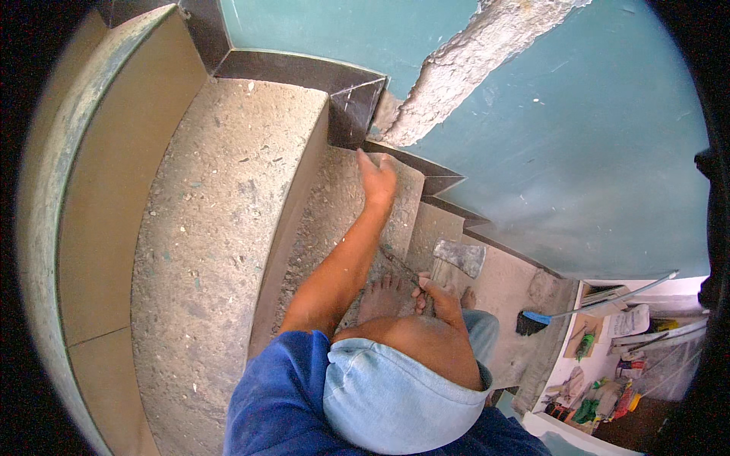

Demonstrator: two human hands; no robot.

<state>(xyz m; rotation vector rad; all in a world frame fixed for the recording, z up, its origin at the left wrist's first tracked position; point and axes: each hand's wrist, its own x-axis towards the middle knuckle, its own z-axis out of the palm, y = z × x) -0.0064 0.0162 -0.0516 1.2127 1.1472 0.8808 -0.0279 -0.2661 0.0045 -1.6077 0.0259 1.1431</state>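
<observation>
Head camera view: the person's left hand (378, 181) reaches out over a rough, debris-strewn concrete step (327, 209), close to where the dark skirting tiles (355, 112) meet the stair; its thumb stands apart from the other fingers, whose tips are hidden, so I cannot tell whether it pinches anything. The right hand (439, 298), just beyond the bent knee (411, 334), has its fingers curled around the near end of a thin dark rod (399, 263), which slants up and leftward over the steps toward the left forearm. Just beside that hand lies or hangs a grey axe-shaped metal head (461, 257); whether the right hand also grips its handle I cannot tell. A bare foot (382, 296) rests below the rod, between the left forearm and the right hand. To the left rises a wider, bare concrete tread (217, 220), scattered with chips, and beyond it a smooth tan riser (118, 190). Above, the blue-green wall (578, 152) carries a long, ragged plaster channel (464, 72) that runs down to the skirting. Lower right, a broom (534, 319) with a blue head and dark bristles lies near the foot of the stairs, its pale handle pointing toward a cluttered storage area (608, 387).
</observation>
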